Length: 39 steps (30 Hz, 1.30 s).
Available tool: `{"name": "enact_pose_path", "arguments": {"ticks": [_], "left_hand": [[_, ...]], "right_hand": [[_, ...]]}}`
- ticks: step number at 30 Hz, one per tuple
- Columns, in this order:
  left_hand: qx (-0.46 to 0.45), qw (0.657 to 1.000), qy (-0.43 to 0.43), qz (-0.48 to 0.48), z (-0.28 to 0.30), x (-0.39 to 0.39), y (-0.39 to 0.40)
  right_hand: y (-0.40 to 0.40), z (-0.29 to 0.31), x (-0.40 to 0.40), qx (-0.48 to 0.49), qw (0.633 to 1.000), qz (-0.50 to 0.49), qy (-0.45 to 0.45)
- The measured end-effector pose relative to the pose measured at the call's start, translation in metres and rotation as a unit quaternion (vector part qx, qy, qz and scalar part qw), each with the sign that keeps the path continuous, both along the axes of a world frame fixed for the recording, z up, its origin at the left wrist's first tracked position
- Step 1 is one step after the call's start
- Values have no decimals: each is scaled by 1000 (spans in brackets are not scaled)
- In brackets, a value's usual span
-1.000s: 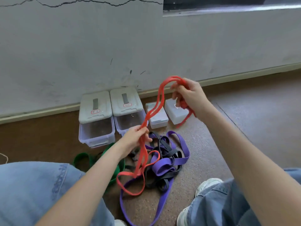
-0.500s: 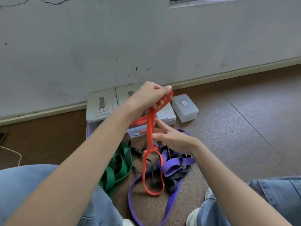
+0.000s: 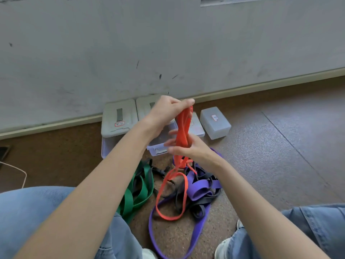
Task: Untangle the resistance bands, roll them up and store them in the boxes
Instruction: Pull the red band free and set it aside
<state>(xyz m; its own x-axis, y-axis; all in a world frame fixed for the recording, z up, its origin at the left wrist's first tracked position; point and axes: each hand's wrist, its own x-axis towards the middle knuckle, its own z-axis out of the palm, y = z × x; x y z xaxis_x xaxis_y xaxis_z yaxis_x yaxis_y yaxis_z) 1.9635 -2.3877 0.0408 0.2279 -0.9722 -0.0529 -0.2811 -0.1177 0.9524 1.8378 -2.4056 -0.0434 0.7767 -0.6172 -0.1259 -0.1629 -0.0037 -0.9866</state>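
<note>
Both hands are raised in front of a seated person and work one orange band (image 3: pixel 183 128). Higher up, the left hand (image 3: pixel 168 111) has its fingers curled over the top of the gathered orange strands and pinches them. Just below it, the right hand (image 3: pixel 188 148) has its thumb and fingers wrapped around the same bundle, so the strands run upright between the two hands. Beneath the right hand the orange band hangs down in a long loop whose lower end lies on the brown floor (image 3: pixel 280 156). On the floor under the hands sits a tangle of other bands: a green band (image 3: pixel 139 193) to the left by the person's knee, a purple band (image 3: pixel 201 187) to the right whose long loop trails toward the camera, and a dark grey band (image 3: pixel 203 201) knotted through the purple one. Behind the hands, against the foot of a scuffed grey wall (image 3: pixel 168 43), stand clear plastic boxes with pale lids: a large box (image 3: pixel 118 120) on the left, a second large box (image 3: pixel 143 107) partly hidden by the left hand, a small box (image 3: pixel 196 126) partly hidden behind the orange strands, and a small closed box (image 3: pixel 214 121) on the right. Blue jeans (image 3: pixel 33 212) cover both legs at the bottom, and a white cable (image 3: pixel 20 172) lies at the left edge.
</note>
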Motion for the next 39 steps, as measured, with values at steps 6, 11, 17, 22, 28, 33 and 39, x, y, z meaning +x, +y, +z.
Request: {"name": "enact_pose_path", "arguments": {"ticks": [6, 11, 17, 22, 28, 33, 39], "left_hand": [[100, 966, 229, -60, -72, 2, 22], [274, 920, 117, -255, -142, -33, 47], [327, 918, 117, -192, -136, 3, 36], [321, 892, 318, 2, -114, 5, -3], [258, 832, 490, 23, -106, -56, -55], [188, 781, 588, 95, -110, -116, -104], [222, 727, 633, 145, -145, -193, -162]], "right_hand": [[-21, 28, -5, 175, 942, -193, -213], [-48, 53, -24, 166, 946, -209, -185], [-69, 26, -64, 62, 959, -274, -38], [-83, 6, -80, -13, 961, -272, 56], [-92, -11, -98, 1, 958, -255, 132], [-111, -27, -130, 2, 931, -326, 165], [-158, -33, -191, 9, 913, -322, 249]]}}
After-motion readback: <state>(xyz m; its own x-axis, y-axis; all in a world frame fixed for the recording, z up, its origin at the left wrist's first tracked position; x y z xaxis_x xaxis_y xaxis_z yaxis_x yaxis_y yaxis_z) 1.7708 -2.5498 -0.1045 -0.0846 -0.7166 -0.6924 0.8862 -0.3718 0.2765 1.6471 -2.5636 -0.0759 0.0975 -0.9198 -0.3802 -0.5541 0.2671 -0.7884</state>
